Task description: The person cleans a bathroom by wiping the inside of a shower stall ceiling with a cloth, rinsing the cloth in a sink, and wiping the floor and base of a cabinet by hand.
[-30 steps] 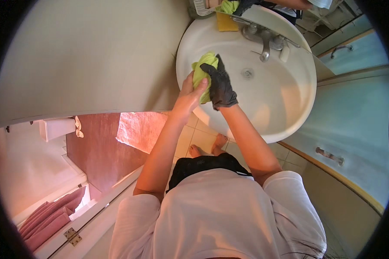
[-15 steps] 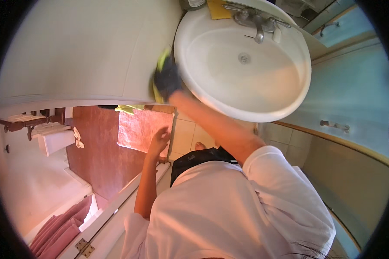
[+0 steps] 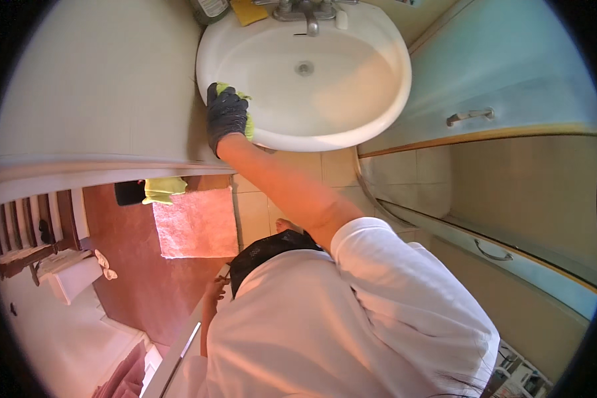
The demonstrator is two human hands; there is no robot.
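Note:
My right hand [image 3: 227, 113] wears a dark glove and is closed on a yellow-green cloth [image 3: 249, 127]. It presses the cloth onto the left front rim of the white oval sink [image 3: 292, 140], and the cloth sticks out around the fingers. The bare left hand [image 3: 215, 288] hangs low at my left side, near the door edge. Its fingers look loosely apart with nothing in them, though they are small in view. A metal faucet [image 3: 308, 20] stands at the back of the sink.
By the faucet lie a yellow sponge-like piece [image 3: 249, 12] and a dark bottle [image 3: 209, 9]. A wall [image 3: 99, 86] closes in on the left, and light-blue sliding panels [image 3: 497, 73] stand on the right. A pink mat [image 3: 196, 225] and another yellow-green cloth [image 3: 162, 189] are on the left.
My gloved right hand has gone from beside the sink's left edge onto its rim with the cloth. My left hand has dropped back toward the door edge. The whole view has shifted.

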